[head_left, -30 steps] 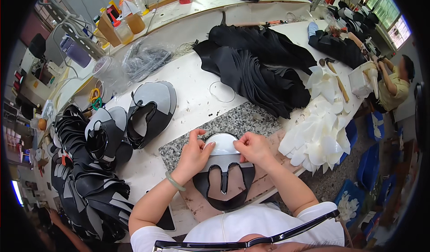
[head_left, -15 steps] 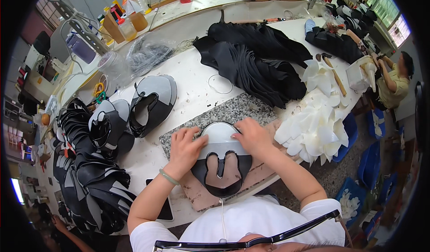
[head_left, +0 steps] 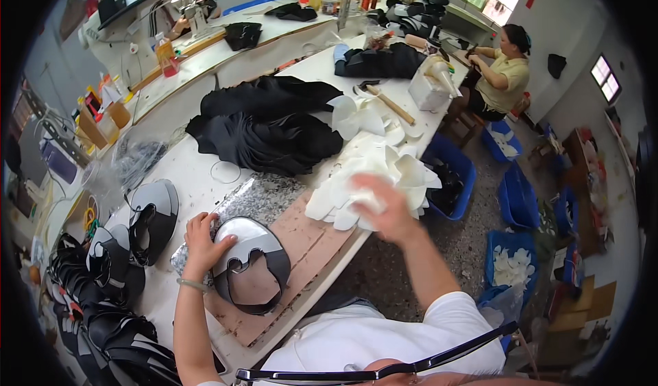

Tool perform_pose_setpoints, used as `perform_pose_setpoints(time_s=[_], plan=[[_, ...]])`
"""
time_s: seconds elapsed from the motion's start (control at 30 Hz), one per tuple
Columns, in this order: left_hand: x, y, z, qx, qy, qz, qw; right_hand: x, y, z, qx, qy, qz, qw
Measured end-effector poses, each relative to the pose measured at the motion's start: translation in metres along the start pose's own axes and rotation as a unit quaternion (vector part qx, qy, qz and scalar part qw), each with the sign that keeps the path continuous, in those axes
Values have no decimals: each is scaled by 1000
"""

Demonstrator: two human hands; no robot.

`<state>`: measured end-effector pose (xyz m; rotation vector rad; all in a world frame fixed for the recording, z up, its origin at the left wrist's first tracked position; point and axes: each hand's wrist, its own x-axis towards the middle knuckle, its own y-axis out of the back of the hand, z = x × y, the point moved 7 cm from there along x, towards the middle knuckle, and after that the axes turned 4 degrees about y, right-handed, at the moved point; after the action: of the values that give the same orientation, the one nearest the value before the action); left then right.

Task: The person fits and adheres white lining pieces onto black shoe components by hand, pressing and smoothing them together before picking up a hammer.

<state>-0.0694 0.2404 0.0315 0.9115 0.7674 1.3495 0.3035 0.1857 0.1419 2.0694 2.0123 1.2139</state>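
Two hands busy: the left hand (head_left: pixel 204 238) lies flat, fingers spread, pinning the grey-and-black shoe upper (head_left: pixel 250 262) on the pink board (head_left: pixel 301 238) at the worktop (head_left: pixel 199 180) edge; the right hand (head_left: pixel 380 204), blurred, looks closed on a white liner piece (head_left: pixel 363 201) from the pile (head_left: pixel 370 163). Looks like the fetching step; next it needs lining up over the upper.

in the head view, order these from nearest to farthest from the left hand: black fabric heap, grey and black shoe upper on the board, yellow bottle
1. grey and black shoe upper, under the left hand.
2. black fabric heap, mid-table, beyond the hand.
3. yellow bottle, far back, toward the left.
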Motion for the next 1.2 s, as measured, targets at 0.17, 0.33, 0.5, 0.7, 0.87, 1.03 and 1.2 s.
perform_pose_setpoints(time_s=[0.17, 0.33, 0.5, 0.7, 0.87, 1.03, 1.2], plan=[[-8, -9, 4, -51, -8, 23, 998, -31, 95, 115, -306, -103, -138, 936], [-17, -5, 1, -54, -5, 71, 996, -48, 58, 157, -310, -177, -70, 932], [-39, 23, -29, -45, 53, 165, 984, -46, 74, 154, -288, -120, 88, 946], [-75, 54, 14, -137, 65, 170, 974, 17, 118, 103, -334, 72, 174, 923], [-106, 66, 59, -131, 27, 216, 967, 88, 136, 123, -392, 162, 180, 888], [-138, 61, 120, -25, -99, 183, 978, 129, 116, 234, -351, -28, 67, 933], [-150, 22, 117, 94, -74, 43, 992, 106, 104, 240, -288, -2, 147, 946]])
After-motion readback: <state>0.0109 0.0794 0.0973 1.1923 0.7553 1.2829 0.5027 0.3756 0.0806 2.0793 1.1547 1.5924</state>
